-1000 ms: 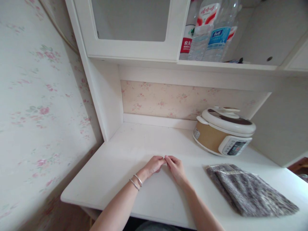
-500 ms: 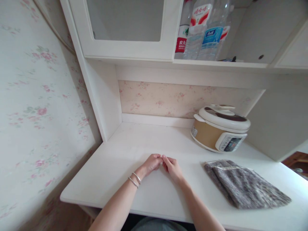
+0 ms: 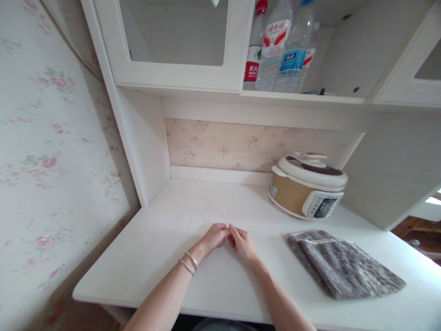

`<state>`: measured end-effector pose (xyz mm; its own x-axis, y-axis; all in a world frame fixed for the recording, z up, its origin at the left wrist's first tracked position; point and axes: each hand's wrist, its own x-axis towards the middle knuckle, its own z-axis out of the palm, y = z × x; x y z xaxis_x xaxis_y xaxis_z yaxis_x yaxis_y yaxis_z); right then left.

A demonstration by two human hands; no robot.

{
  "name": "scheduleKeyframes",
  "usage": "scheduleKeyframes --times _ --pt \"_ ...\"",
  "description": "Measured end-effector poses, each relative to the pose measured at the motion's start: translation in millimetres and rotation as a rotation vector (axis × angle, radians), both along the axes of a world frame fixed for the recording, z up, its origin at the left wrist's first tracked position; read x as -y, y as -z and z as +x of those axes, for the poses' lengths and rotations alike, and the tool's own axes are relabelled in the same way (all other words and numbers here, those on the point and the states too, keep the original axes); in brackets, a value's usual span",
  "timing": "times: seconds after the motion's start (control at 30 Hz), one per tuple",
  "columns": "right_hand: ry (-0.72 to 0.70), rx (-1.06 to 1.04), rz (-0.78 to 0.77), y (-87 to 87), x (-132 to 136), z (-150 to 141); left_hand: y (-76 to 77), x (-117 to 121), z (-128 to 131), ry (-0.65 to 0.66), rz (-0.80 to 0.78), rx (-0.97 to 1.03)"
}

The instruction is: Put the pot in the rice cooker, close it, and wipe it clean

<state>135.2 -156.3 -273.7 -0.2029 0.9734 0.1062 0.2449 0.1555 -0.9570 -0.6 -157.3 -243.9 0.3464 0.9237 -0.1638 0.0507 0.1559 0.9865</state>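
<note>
My left hand [image 3: 214, 237] and my right hand [image 3: 242, 243] rest together on the white counter [image 3: 165, 239], fingertips touching each other. Both have their fingers curled in. Whatever sits between the fingertips, if anything, is too small to see. Two silver bangles [image 3: 188, 263] circle my left wrist. A folded grey speckled cloth [image 3: 341, 266] lies on the counter to the right of my right hand, apart from it.
A tan and white rice cooker [image 3: 306, 191] stands at the back right of the counter. Several water bottles [image 3: 279, 50] stand on the open shelf above, beside a white cabinet door [image 3: 172, 73]. Floral wallpaper [image 3: 51, 151] covers the left wall.
My hands stay joined at the same spot on the counter. The view has shifted slightly, so everything sits a little further left in the picture.
</note>
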Motion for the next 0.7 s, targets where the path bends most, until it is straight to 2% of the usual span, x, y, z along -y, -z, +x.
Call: scheduleKeyframes --times 0.23,0.7 --pt "0.007 0.022 0.023 -3.1 0.6 -0.2 -5.8 2.7 2.0 -0.018 0.017 -0.059" --pt "0.012 0.043 0.025 -0.4 -0.8 0.9 -1.8 1.4 3.2 -0.015 0.041 -0.047"
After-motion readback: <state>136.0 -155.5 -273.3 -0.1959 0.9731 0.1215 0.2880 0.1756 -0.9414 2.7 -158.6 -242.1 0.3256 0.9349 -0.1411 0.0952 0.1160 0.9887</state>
